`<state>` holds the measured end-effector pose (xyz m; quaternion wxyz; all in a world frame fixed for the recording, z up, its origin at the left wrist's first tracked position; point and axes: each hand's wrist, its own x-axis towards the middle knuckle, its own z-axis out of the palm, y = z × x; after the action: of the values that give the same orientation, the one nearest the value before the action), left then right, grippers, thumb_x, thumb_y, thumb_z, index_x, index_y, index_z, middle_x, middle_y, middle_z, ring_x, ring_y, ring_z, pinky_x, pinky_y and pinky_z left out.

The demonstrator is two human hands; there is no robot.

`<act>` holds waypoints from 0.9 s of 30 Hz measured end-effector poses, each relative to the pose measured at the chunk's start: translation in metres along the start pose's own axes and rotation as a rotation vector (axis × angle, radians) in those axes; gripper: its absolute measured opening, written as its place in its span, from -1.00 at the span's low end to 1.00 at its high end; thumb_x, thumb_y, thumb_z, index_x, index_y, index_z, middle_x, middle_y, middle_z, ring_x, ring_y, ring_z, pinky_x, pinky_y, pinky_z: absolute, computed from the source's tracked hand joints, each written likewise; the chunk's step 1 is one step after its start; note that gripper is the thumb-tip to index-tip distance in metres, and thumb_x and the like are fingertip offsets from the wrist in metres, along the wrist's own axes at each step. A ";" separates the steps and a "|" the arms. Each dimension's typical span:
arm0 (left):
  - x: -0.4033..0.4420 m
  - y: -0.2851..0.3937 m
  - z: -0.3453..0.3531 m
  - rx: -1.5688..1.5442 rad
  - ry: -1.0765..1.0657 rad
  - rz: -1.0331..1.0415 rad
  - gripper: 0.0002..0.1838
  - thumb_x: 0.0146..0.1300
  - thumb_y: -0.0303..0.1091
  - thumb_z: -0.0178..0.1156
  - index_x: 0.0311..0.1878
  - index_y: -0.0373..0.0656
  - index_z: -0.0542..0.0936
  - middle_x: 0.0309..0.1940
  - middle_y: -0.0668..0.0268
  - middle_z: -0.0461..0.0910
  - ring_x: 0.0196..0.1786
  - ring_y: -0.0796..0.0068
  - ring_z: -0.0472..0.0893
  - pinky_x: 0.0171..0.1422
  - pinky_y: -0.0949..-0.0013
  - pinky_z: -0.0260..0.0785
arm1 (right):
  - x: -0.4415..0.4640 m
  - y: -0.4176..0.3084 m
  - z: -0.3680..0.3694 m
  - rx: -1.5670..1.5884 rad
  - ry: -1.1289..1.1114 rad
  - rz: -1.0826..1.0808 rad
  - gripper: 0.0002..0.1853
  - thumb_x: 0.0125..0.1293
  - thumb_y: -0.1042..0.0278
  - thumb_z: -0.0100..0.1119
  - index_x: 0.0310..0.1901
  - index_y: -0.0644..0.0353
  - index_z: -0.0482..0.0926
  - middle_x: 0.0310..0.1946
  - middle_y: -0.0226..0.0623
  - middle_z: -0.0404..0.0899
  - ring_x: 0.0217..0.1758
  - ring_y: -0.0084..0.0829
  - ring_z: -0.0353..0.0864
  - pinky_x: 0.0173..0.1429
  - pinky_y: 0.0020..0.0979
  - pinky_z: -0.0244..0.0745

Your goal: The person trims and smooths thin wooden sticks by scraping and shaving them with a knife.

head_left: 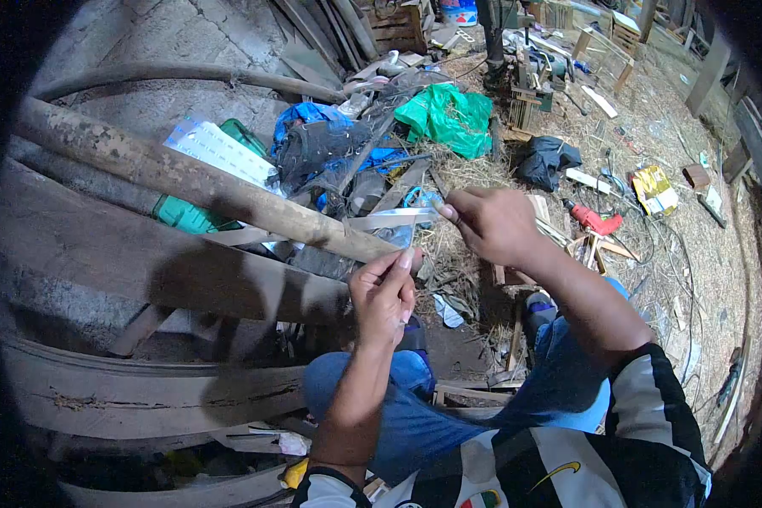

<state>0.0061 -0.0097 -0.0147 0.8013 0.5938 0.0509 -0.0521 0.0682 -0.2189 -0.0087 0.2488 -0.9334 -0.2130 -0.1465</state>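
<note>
In the middle of the head view, my right hand (495, 224) is closed with its knuckles up, thumb and fingers pinching the end of a pale flat strip (394, 220). The strip stretches left from the fingertips, and its material I cannot make out. Lower and to the left, my left hand (383, 292) is closed, thumb against fingers, pinching a thin light sliver (411, 235) that points up toward the strip. Whether the two pieces are joined is unclear. Just behind my left hand ends a long round wooden pole (254, 199).
Thick wooden beams (144, 245) lie at the left. Beyond my hands are a green plastic bag (449, 117), a black bag (548, 161) and mixed scrap. A red power drill (594, 218) and a yellow packet (654, 190) rest on the straw-littered floor at right.
</note>
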 end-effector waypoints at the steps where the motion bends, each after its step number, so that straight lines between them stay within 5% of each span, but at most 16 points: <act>1: 0.000 -0.001 0.000 -0.005 -0.002 0.004 -0.78 0.40 -0.35 0.26 -0.08 -0.36 0.69 -0.69 0.41 0.46 -0.81 0.71 0.22 -0.76 0.57 0.03 | -0.001 -0.003 -0.001 -0.006 0.001 -0.003 -0.78 0.37 0.08 0.12 -0.27 0.02 0.55 -0.45 -0.21 0.62 -0.40 -0.04 0.67 -0.41 0.00 0.52; 5: 0.000 -0.001 -0.002 0.034 -0.030 0.031 -0.77 0.40 -0.35 0.26 -0.09 -0.36 0.68 -0.73 0.42 0.41 -0.82 0.71 0.22 -0.76 0.56 0.02 | -0.004 -0.011 0.002 0.081 0.012 -0.079 -0.74 0.43 0.08 0.11 -0.30 0.09 0.55 -0.46 -0.18 0.59 -0.40 0.00 0.63 -0.38 -0.01 0.46; 8: -0.004 -0.004 -0.003 0.066 -0.039 0.037 -0.77 0.39 -0.34 0.27 -0.09 -0.35 0.69 -0.74 0.43 0.40 -0.81 0.72 0.23 -0.76 0.56 0.01 | 0.007 0.008 0.000 0.064 0.045 0.086 -0.76 0.42 0.11 0.12 -0.26 0.11 0.54 -0.44 -0.15 0.59 -0.37 0.02 0.63 -0.37 0.00 0.45; 13: -0.001 -0.007 0.001 0.180 0.039 0.071 -0.80 0.37 -0.38 0.30 -0.10 -0.33 0.70 -0.71 0.42 0.46 -0.80 0.73 0.25 -0.74 0.57 0.00 | -0.013 -0.021 0.004 0.124 -0.005 -0.054 -0.78 0.41 0.15 0.14 -0.28 0.11 0.56 -0.45 -0.14 0.59 -0.38 0.04 0.63 -0.36 0.00 0.47; 17: -0.002 -0.008 0.004 0.210 0.053 0.120 -0.82 0.36 -0.40 0.30 -0.10 -0.33 0.69 -0.70 0.41 0.47 -0.79 0.73 0.26 -0.74 0.57 0.02 | 0.000 0.001 0.006 0.007 -0.010 0.078 -0.85 0.26 0.19 0.16 -0.23 0.03 0.58 -0.39 -0.15 0.67 -0.35 -0.01 0.69 -0.32 0.02 0.55; 20: 0.001 -0.007 0.003 0.167 0.049 0.054 -0.81 0.37 -0.39 0.29 -0.11 -0.35 0.69 -0.71 0.42 0.46 -0.80 0.73 0.25 -0.75 0.57 0.03 | -0.015 -0.023 0.005 0.127 -0.013 -0.075 -0.79 0.36 0.09 0.12 -0.20 0.01 0.60 -0.42 -0.15 0.67 -0.36 0.00 0.69 -0.34 0.03 0.54; 24: -0.003 -0.004 -0.001 0.034 -0.016 -0.034 -0.78 0.40 -0.34 0.27 -0.12 -0.35 0.69 -0.72 0.46 0.42 -0.79 0.74 0.25 -0.74 0.57 0.04 | 0.002 -0.005 -0.002 0.053 -0.059 0.116 -0.74 0.42 0.04 0.08 -0.24 0.03 0.59 -0.47 -0.13 0.65 -0.40 0.03 0.67 -0.36 0.05 0.52; 27: 0.001 -0.001 0.003 0.003 -0.006 -0.053 -0.75 0.39 -0.32 0.29 -0.11 -0.37 0.69 -0.73 0.47 0.41 -0.78 0.75 0.25 -0.74 0.58 0.03 | -0.009 -0.016 0.008 0.108 0.000 -0.025 -0.73 0.43 0.04 0.07 -0.27 0.04 0.57 -0.48 -0.13 0.65 -0.41 0.02 0.67 -0.38 0.06 0.50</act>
<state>0.0066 -0.0127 -0.0151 0.7989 0.5933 0.0644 -0.0751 0.0542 -0.2045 -0.0125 0.2971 -0.9158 -0.2322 -0.1379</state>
